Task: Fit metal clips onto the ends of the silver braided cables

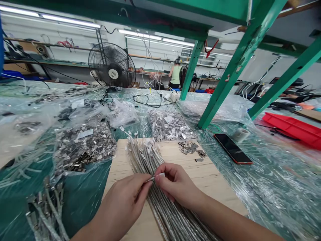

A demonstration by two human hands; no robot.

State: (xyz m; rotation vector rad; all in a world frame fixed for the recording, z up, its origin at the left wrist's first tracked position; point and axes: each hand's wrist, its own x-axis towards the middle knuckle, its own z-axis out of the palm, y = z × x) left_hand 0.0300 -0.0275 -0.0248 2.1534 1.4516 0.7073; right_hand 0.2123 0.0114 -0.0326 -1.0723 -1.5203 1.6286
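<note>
A thick bundle of grey braided cables point(173, 214) lies lengthwise on a pale wooden board point(120, 167). Over the bundle, my left hand point(130, 194) pinches the end of one cable between thumb and forefinger. My right hand point(173, 184) is closed beside it, fingertips nearly touching the left ones, on a small whitish piece point(162, 174) at that cable end. The fingers partly cover the piece, so its shape is unclear. Small metal connector shells point(188, 147) lie loose on the board's upper right part.
Bags of metal parts point(85, 144) and white-silver connectors point(169, 124) lie beyond the board. More cables point(46, 214) sit at lower left. A phone point(233, 149), tape roll point(241, 134), red tray point(293, 129) and green posts point(225, 78) are right. A fan point(112, 67) and a person point(175, 75) are behind.
</note>
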